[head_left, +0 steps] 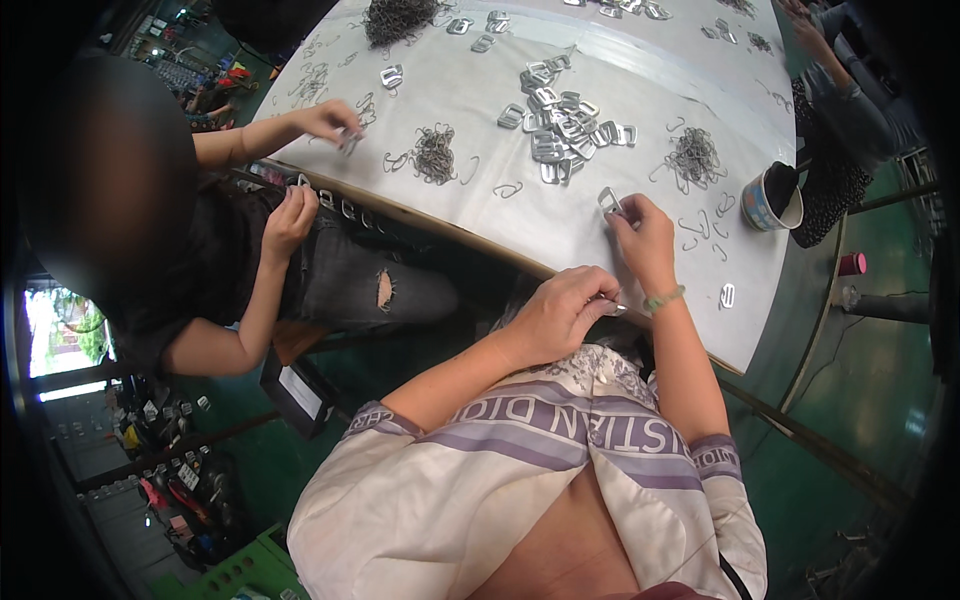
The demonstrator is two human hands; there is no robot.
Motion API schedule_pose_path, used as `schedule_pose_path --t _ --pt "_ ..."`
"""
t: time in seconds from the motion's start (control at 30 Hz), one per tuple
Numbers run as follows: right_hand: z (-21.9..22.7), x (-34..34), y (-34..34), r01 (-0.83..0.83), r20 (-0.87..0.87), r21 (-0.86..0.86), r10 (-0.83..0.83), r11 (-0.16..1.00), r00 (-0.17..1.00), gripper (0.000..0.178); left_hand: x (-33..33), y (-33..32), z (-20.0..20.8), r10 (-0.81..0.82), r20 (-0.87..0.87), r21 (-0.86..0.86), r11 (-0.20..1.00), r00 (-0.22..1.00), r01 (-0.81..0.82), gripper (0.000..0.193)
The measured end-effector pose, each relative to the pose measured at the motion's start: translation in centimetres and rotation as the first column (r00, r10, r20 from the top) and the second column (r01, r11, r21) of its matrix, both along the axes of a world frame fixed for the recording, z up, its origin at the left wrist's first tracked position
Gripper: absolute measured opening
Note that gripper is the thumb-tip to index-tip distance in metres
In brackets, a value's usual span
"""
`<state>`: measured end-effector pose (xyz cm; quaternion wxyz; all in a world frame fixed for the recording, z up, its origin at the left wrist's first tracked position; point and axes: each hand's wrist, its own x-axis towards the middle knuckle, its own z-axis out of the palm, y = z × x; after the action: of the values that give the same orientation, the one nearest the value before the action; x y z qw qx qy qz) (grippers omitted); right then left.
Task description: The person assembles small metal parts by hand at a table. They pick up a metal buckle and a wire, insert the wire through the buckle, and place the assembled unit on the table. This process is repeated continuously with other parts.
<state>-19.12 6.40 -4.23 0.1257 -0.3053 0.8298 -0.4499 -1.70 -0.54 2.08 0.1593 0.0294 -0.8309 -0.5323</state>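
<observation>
Silver in colour, a buckle (609,201) is clamped in my right grip (643,236) over the worktop (550,226). Near it, my left grip (572,304) pinches a mostly hidden metal piece (619,310); I see a buckle pile (572,132) beyond, with heaped hooks (696,158) to its right.

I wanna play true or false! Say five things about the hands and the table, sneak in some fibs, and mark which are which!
1. The right hand holds a silver buckle. True.
2. The green bracelet is on the left wrist. False: it is on the right wrist.
3. The tabletop is bright red. False: it is white.
4. A heap of buckles lies on the tabletop. True.
5. The person on the left wears jeans without any rips. False: the jeans have a hole at the knee.
</observation>
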Motion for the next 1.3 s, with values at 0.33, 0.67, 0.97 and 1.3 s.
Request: schedule_pose_path --t 0.33,0.67,0.97,1.3 --pt "7.6 4.8 7.0 -0.088 0.261 -0.288 0.167 0.954 0.951 0.012 -0.7 0.5 -0.4 0.11 0.089 0.038 0.993 0.99 -0.114 0.01" --pt "8.2 6.4 8.7 -0.129 -0.014 -0.232 0.13 0.964 0.991 0.012 -3.2 -5.7 -1.6 0.173 0.197 0.022 0.983 0.965 -0.18 0.026" --pt "7.7 7.3 10.3 -0.214 -0.046 -0.25 0.209 0.944 0.977 0.017 -11.5 -8.3 -7.7 0.4 -0.001 -0.646 0.7 0.917 -0.305 0.042" --pt "7.6 7.2 10.8 -0.218 -0.052 -0.25 0.212 0.943 0.976 0.017 -19.7 -4.3 -5.4 0.228 0.097 -0.825 0.562 0.969 -0.05 0.01"
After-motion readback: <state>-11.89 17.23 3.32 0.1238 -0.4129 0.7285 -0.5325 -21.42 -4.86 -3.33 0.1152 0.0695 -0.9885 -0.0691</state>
